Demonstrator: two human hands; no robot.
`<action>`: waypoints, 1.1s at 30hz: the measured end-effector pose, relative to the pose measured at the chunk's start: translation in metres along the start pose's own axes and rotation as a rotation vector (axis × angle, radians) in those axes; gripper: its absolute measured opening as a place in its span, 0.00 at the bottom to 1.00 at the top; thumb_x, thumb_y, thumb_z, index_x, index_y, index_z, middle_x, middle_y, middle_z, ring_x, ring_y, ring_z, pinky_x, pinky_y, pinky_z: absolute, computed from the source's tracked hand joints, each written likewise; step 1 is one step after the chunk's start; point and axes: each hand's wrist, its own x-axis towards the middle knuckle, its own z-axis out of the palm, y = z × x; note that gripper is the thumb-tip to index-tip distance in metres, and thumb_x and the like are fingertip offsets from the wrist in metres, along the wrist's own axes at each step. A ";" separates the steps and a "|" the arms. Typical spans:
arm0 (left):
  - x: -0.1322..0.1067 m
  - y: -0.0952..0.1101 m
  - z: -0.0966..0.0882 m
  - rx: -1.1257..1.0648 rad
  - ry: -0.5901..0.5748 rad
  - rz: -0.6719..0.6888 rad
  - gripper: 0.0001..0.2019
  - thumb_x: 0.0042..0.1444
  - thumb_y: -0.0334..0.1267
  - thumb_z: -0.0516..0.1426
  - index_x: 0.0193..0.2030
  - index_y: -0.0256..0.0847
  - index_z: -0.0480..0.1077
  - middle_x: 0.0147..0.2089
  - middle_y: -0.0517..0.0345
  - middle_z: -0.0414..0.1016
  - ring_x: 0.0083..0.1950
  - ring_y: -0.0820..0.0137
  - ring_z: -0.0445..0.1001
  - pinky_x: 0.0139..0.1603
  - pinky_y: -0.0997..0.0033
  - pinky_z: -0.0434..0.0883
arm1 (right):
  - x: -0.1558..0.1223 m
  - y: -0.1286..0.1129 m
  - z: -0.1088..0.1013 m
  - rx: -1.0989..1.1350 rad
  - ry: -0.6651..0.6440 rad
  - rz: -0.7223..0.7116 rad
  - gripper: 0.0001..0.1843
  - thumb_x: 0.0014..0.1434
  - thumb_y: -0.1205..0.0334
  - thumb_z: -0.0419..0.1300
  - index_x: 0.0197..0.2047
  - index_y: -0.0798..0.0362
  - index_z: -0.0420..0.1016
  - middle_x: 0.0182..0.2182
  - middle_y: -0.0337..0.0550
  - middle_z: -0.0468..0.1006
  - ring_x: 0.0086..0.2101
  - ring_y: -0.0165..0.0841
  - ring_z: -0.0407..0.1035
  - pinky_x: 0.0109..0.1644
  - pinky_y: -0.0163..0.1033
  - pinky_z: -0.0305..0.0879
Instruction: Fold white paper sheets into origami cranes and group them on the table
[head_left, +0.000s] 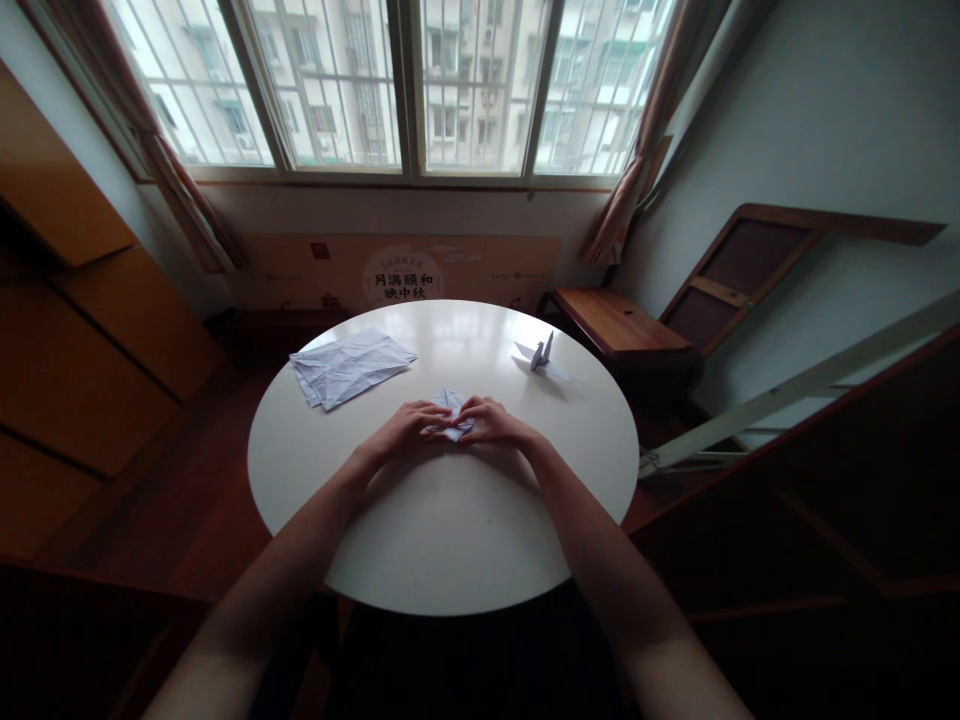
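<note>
A small piece of folded white paper [448, 402] is held between both hands just above the middle of the white round table [457, 540]. My left hand [411, 424] grips its left side with curled fingers. My right hand [489, 420] pinches its right side, thumb and fingers close together. The fingers cover parts of the paper's edges, so its full shape is hidden. Farther back on the right stands a finished paper crane [541, 356], apart from either hand.
Creased white sheets [351, 366] lie stacked at the table's back left. Beyond the table are a low wooden stool [626, 318] on the right, a printed cardboard panel [315, 270] below the window and wooden cabinets [67, 350] at left.
</note>
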 end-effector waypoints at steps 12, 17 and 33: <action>0.003 0.000 0.009 0.037 0.110 -0.112 0.21 0.63 0.34 0.53 0.63 0.45 0.61 0.53 0.53 0.77 0.54 0.63 0.75 0.56 0.59 0.69 | 0.010 0.001 0.017 -0.154 0.169 0.135 0.08 0.61 0.62 0.60 0.40 0.53 0.79 0.33 0.44 0.77 0.35 0.33 0.67 0.43 0.37 0.60; 0.003 -0.003 0.013 0.099 0.078 -0.147 0.15 0.63 0.34 0.52 0.55 0.47 0.70 0.59 0.54 0.73 0.58 0.63 0.72 0.58 0.59 0.66 | 0.007 -0.007 0.017 -0.225 0.206 0.254 0.10 0.58 0.59 0.63 0.44 0.50 0.76 0.38 0.44 0.76 0.41 0.38 0.65 0.48 0.42 0.57; 0.002 0.007 0.007 0.207 0.072 -0.181 0.12 0.62 0.37 0.55 0.49 0.50 0.76 0.57 0.55 0.74 0.55 0.59 0.71 0.55 0.54 0.65 | 0.006 0.016 0.010 -0.132 0.229 0.124 0.15 0.51 0.64 0.68 0.44 0.45 0.81 0.43 0.45 0.77 0.45 0.41 0.66 0.54 0.49 0.60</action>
